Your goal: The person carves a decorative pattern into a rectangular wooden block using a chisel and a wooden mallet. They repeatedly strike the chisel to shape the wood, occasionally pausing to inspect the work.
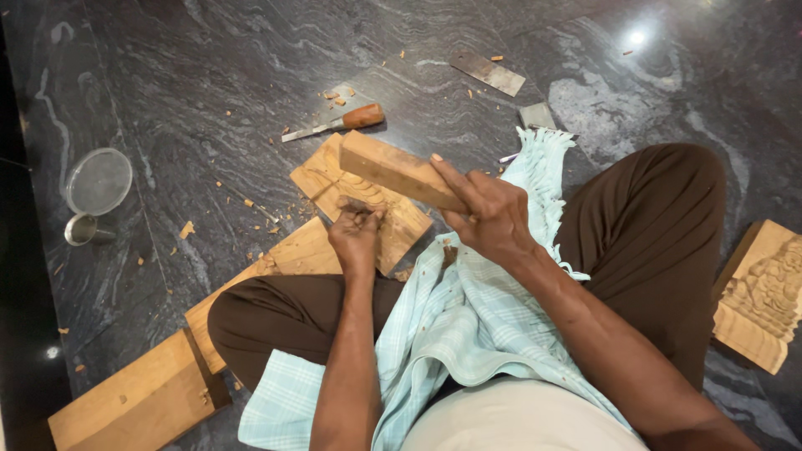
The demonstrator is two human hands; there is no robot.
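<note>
I see my left hand [356,231] closed around a small tool, its tip hidden, pressed to the carved wooden panel [393,219] on the floor [209,75]. My right hand [489,213] grips a wooden block [393,169] above it. Beyond lies a wooden-handled chisel [338,124].

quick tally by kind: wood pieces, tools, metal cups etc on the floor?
Wood pieces: 5 (mallet block in right hand, carving panel under left hand, long plank, block, carved relief)
Chisels on the floor: 1
Flat metal blades: 2
Steel cup: 1
Round lid: 1
Total: 10
</note>
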